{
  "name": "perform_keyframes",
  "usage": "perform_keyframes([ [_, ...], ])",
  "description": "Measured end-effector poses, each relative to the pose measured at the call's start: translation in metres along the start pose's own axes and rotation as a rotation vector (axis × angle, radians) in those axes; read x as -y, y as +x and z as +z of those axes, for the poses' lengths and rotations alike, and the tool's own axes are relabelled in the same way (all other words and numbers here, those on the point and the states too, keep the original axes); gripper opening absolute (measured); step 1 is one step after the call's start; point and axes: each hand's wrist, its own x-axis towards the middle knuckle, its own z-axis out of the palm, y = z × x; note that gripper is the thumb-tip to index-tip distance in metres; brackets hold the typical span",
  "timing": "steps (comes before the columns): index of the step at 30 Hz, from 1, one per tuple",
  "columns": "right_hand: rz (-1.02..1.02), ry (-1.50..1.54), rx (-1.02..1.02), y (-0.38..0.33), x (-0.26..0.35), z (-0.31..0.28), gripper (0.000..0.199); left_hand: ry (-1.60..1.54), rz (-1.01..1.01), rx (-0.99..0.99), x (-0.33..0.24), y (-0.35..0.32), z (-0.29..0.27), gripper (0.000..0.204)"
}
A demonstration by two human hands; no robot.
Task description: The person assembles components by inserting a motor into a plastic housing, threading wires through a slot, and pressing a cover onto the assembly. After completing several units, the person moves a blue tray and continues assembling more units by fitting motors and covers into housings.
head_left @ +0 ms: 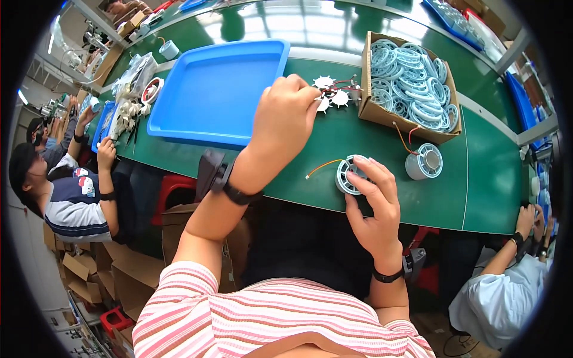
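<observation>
Head view, looking down at a long green table (334, 149). Left hand (280, 119) reaching forward, fingers curled shut around one small white plastic fan wheel (323, 104) — right beside a little bunch of the same white wheels (334, 92) with thin red wires, just past the front edge of the big flat blue plastic tray (218, 89). Right hand (373, 203) lower down near the table edge, fingers pinching a round pale blue plastic fan housing (348, 175) lying flat on the table, an orange and yellow wire (322, 167) sticking out to its left. Another round pale blue housing with a grey middle (425, 161) to the right, well apart from the hand, red wires curling up from it. Behind that, a brown cardboard box (373, 110) full of pale blue ring parts (412, 74). Black bands on both wrists. Other people sitting at far left and far right — hands busy at the same table.
</observation>
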Motion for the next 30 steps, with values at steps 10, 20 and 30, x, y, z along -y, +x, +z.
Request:
perform_keyframes([
  [10,-0.029,0.025,0.009,-0.009,-0.001,-0.004,0.041,0.034,-0.192,0.067,0.017,0.024,0.036,0.010],
  [20,-0.057,-0.081,-0.022,-0.008,0.005,-0.003,0.043,-0.834,-0.521,-0.008,-0.014,-0.001,-0.030,0.016],
  [30,0.037,0.298,-0.294,0.009,0.029,-0.001,0.043,-1.636,-0.779,0.067,-0.055,-0.043,-0.047,0.019],
])
